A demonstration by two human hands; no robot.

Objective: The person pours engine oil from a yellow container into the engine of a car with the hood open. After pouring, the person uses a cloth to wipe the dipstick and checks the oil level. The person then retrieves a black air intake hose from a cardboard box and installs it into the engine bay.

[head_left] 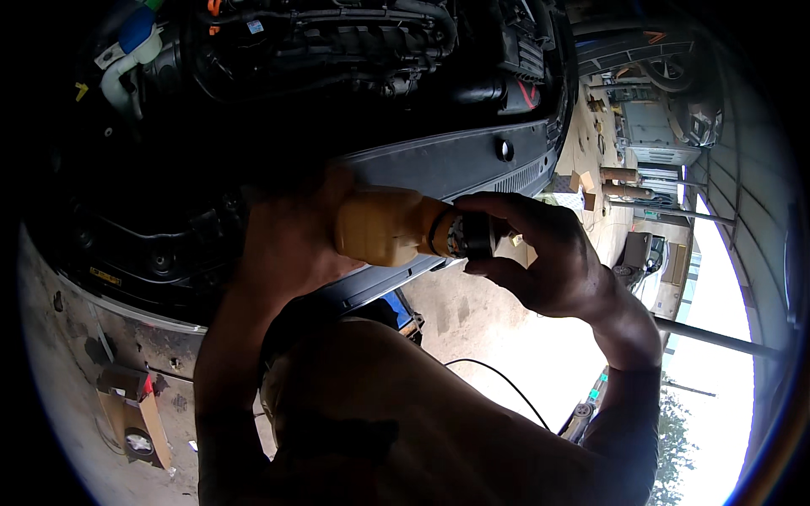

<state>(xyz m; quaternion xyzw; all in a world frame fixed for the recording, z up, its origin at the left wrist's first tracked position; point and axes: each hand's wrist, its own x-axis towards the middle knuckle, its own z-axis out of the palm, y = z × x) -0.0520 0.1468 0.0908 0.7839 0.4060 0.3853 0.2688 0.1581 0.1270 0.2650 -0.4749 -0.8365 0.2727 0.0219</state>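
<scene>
Over the front edge of an open engine bay, I hold a small amber translucent plastic bottle (379,228) on its side, its neck pointing right. My left hand (295,236) is closed round the base end; its fingers are partly in shadow and slightly blurred. At the neck sits a black cap (480,235) with a patterned band beside it. My right hand (548,253) grips this cap between thumb and fingers. What is inside the bottle cannot be made out.
The dark engine (354,42) lies beyond my hands, with a black plastic front panel (439,160) nearer. A white filler neck with a blue top (137,34) stands at far left. An open cardboard box (135,417) is on the floor lower left; a black hose (502,379) crosses the floor.
</scene>
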